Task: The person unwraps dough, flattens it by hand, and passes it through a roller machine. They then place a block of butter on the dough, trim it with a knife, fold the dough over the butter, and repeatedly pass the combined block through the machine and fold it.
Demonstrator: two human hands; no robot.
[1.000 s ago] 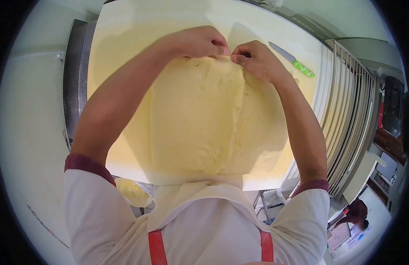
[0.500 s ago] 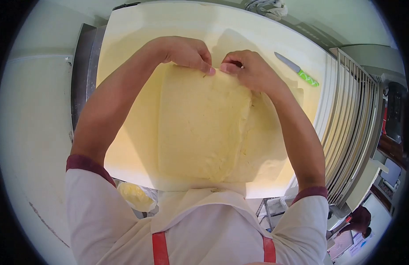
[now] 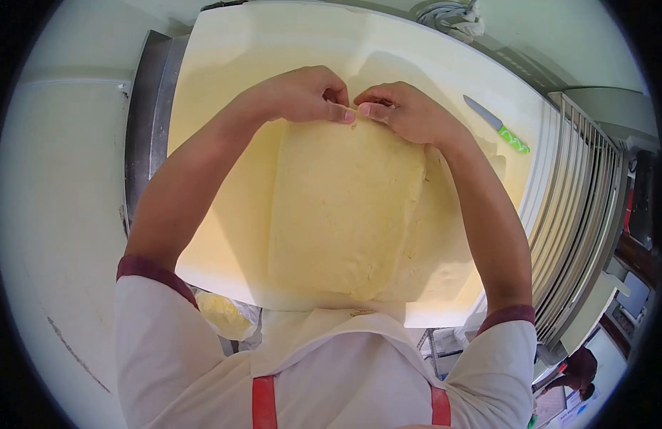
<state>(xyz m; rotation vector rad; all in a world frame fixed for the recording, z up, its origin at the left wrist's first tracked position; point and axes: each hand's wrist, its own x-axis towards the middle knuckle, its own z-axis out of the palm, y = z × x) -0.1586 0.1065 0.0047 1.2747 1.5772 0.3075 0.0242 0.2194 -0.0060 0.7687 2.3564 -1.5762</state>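
Observation:
A wide slab of pale yellow dough (image 3: 345,207) lies in front of me on the white work table (image 3: 274,36). My left hand (image 3: 313,96) pinches the dough's far edge between thumb and fingers. Right beside it, my right hand (image 3: 399,111) grips the same edge, also with thumb against fingers. The two thumb tips almost meet. Along the right side, the upper layer ends in an uneven edge over a lower sheet (image 3: 442,236) of dough.
A knife with a green patterned handle (image 3: 513,139) lies to the right on the table. Beyond the table's right edge stands a metal rack (image 3: 577,207). A plastic bag with yellow contents (image 3: 227,314) is below the near left edge. Another person (image 3: 580,370) appears far off at lower right.
The view has shifted, so table and dough sit slightly further right and lower. My hands stay at the dough's far edge, the left thumb now closer to the right one.

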